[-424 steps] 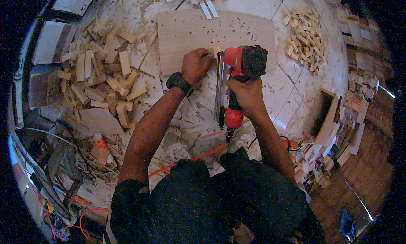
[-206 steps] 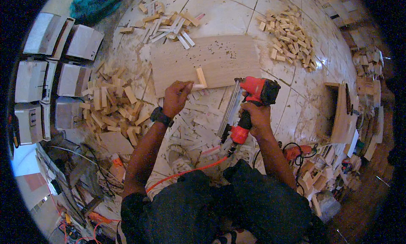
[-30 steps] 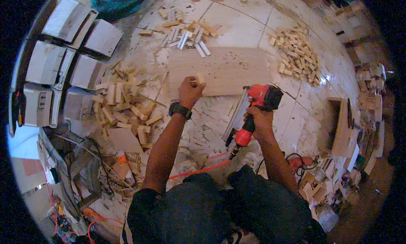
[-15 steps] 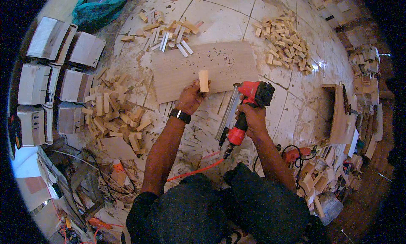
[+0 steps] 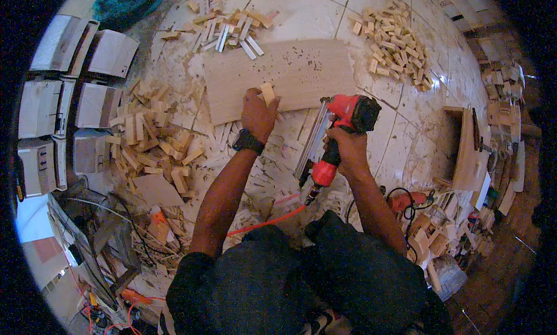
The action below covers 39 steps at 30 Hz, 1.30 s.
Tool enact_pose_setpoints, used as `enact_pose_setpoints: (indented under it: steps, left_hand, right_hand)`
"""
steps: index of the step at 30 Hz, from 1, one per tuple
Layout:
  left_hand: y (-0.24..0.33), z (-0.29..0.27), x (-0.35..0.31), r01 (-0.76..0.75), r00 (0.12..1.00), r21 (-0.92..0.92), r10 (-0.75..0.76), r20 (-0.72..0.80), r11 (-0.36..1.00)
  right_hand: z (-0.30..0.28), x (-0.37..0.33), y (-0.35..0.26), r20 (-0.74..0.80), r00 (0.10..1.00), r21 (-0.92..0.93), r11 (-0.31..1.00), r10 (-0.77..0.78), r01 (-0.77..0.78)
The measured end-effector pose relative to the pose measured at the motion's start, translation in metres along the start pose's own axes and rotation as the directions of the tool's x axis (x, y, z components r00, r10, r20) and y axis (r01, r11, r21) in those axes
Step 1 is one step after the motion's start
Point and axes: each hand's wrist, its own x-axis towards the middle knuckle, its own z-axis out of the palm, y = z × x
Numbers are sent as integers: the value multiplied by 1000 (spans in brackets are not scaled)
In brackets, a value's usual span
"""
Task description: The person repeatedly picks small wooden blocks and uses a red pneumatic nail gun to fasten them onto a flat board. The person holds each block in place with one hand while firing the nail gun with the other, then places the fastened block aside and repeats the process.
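Observation:
My left hand (image 5: 259,115), back turned up and a dark band on its wrist, is closed on a small pale wood block (image 5: 267,92) at the near edge of a flat wooden board (image 5: 290,71). Much of the block is hidden under the fingers. Small dark specks are scattered over the board's far half. To the right, my right hand (image 5: 350,148) wraps the black handle of a red and black nail gun (image 5: 346,110). Its long silver magazine (image 5: 312,140) slants down beside the board's near right corner. An orange air hose (image 5: 267,223) runs from the handle's lower end.
Piles of wood blocks lie at left (image 5: 152,132) and far right (image 5: 394,44). Aluminium and wood strips (image 5: 229,32) lie beyond the board. Boxes (image 5: 43,108) line the left side. An open wooden box (image 5: 458,152), a red corded tool (image 5: 406,201) and scraps sit at right.
My left hand has turned over from gripping the upright block at its side to back-up, and the block now tilts near the board's edge. The nail gun stays nearly in place.

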Motion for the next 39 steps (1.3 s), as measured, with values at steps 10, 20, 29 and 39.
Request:
enact_pose_setpoints:
  steps: [10,20,29,39]
  left_hand:
    - [-14,-5,-63,-723,488,-23,533,691,691]
    - [-26,-35,-38,-487,644,13,350,680,873]
    - [-40,-68,14,341,900,-579,-79,429,741]
    - [-62,-55,24,529,839,-644,-224,496,553]
  right_hand:
    - [-9,-2,-3,0,1000,35,999,-23,23]
    - [-13,-3,-9,-19,999,35,999,-39,39]
    - [2,3,-8,31,999,-58,998,-17,18]
    - [37,5,2,168,986,-139,990,12,11]
